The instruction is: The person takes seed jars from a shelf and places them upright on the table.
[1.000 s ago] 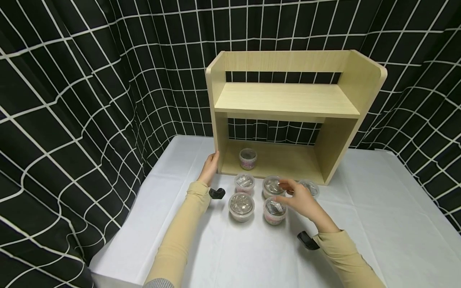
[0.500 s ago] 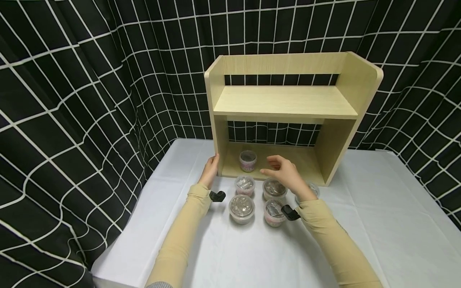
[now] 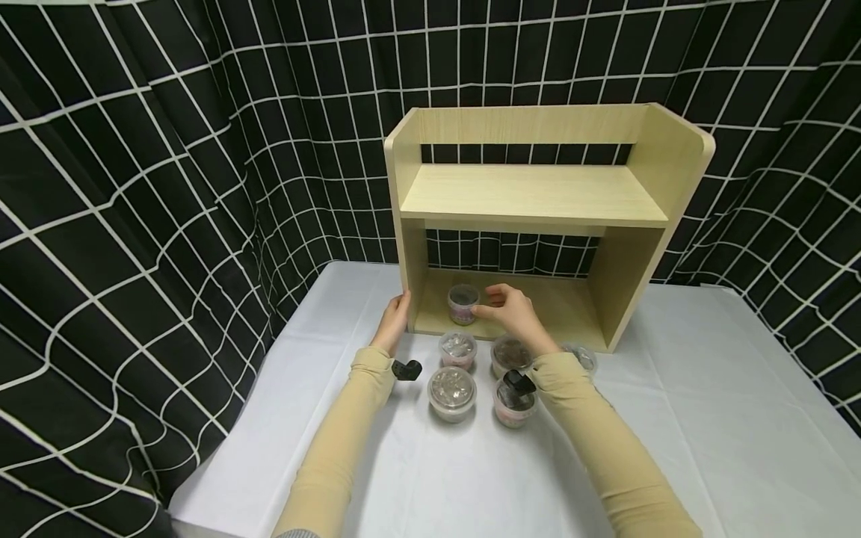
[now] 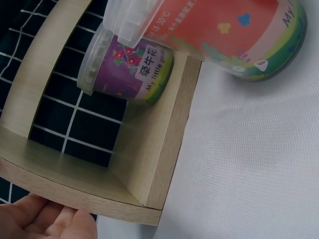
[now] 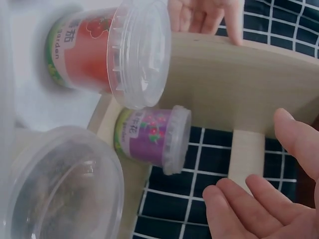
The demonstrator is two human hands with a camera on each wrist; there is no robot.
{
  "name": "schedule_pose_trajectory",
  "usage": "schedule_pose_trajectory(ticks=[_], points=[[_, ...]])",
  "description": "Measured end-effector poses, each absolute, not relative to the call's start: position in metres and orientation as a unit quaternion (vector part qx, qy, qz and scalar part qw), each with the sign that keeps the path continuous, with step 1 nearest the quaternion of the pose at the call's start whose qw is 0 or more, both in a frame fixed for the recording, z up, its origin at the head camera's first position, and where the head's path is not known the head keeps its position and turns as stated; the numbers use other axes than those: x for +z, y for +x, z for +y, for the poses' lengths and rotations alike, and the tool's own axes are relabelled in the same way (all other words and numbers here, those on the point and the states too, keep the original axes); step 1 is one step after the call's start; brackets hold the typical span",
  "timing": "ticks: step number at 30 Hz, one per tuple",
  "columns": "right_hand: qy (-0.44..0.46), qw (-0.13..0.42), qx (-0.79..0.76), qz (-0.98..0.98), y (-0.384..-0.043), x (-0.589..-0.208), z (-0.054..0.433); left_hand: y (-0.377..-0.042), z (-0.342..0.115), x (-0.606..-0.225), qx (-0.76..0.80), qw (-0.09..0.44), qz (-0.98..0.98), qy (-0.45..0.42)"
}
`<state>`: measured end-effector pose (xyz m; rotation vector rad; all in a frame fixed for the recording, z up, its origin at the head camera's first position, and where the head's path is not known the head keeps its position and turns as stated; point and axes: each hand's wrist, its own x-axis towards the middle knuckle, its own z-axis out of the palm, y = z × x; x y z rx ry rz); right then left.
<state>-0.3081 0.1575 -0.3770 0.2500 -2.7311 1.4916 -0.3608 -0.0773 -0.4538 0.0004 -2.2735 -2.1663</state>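
A small plastic tub (image 3: 463,305) with a purple flower label and clear lid stands at the left of the lower level of a pale wooden shelf unit (image 3: 534,193). My right hand (image 3: 514,312) is just right of that tub, thumb towards it. In the right wrist view the fingers are spread and hold nothing, with a gap to the purple tub (image 5: 149,135). My left hand (image 3: 393,323) rests its fingers against the outside of the unit's left side panel (image 4: 75,191). A red-labelled tub (image 5: 84,47) stands on the table before the shelf.
More lidded tubs stand before the shelf: a wide one (image 3: 451,390) front left, one (image 3: 514,407) partly under the right wrist's black camera, another (image 3: 510,354) behind it, and one (image 3: 581,359) partly behind the right sleeve. A black gridded curtain (image 3: 323,134) surrounds the white-covered table (image 3: 706,388).
My right hand has moved from above the right-hand tubs, forward and left, to beside the purple tub on the shelf. My left hand stays at the side panel.
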Motion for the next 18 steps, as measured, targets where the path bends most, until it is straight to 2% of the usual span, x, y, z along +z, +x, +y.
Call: schedule_pose_trajectory(ticks=[18], points=[[0.028, 0.022, 0.421, -0.906, -0.337, -0.388, 0.14, -0.362, -0.078, -0.456, -0.686, 0.0, -0.727, 0.002]])
